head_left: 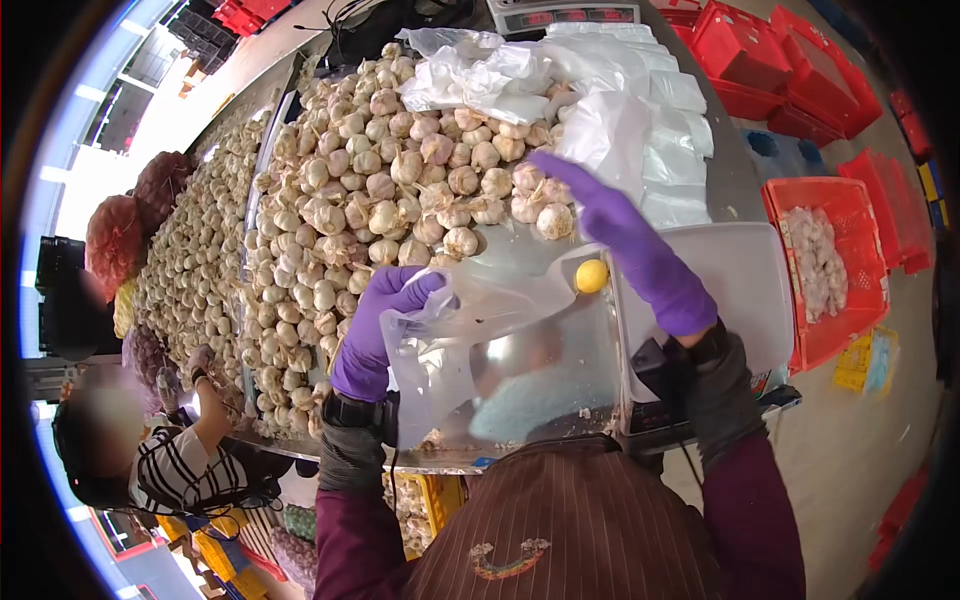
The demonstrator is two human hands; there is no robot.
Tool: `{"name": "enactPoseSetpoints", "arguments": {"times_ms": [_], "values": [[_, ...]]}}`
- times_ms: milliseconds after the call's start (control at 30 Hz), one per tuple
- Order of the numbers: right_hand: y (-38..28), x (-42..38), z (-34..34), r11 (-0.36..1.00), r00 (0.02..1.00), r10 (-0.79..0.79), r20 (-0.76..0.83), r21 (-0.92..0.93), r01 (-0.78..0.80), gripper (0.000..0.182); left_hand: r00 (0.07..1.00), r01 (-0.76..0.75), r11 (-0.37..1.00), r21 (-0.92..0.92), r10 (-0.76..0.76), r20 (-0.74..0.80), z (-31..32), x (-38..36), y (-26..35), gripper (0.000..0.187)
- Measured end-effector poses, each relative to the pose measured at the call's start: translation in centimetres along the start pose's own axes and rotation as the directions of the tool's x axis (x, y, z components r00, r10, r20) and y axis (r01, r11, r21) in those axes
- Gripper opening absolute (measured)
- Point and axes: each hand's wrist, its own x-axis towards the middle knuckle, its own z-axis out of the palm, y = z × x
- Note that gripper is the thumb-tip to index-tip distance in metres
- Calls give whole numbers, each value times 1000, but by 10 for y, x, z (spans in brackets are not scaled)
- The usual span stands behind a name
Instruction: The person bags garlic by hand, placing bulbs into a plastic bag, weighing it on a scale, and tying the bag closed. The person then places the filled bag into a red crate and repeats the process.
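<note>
— In the left hand [385, 330], pinched or just resting?
— Pinched, thumb against fingers, on the upper edge of a clear plastic bag [430, 370]. Hanging loose from there, low over the desk [590, 400], with film trailing toward a yellow round thing [591, 276].
— Why only by the edge?
— Probably to keep such thin film from folding flat on itself.
— And the right hand [645, 250]?
— Spread, fingers stretched out toward the near side of the heaped garlic bulbs [385, 215]. Nothing visibly pinched; touching a bulb or not, impossible to tell.
— Farther out?
— Beyond the right hand, stacked flat plastic bags [675, 150], likely laid overlapping for easy lifting one by one. Beside that stack, crumpled plastic [460, 80], right on top of the bulbs. At the far edge, a scale [565, 14]. To the right, a shallow pale tray [745, 275], and past it a red crate [865, 290] with pale things inside, apparently kept off the desk to save room.
— And on the left?
— Another person [185, 465], close to more garlic.
</note>
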Motion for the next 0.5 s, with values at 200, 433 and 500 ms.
{"name": "enactPoseSetpoints", "arguments": {"times_ms": [200, 433, 500], "values": [[12, 40, 37, 800, 384, 598, 703, -549, -241, 34, 985, 171, 922, 348, -157, -68, -25, 14, 24, 18], [51, -5, 97, 944, 946, 307, -106, -92, -316, 28, 742, -77, 809, 583, 437, -509, 47, -35, 2, 25], [37, -13, 116, 868, 884, 456, -106, 270, -416, 29, 911, -53, 991, -123, -3, -413, 43, -25, -37, 22]]}}
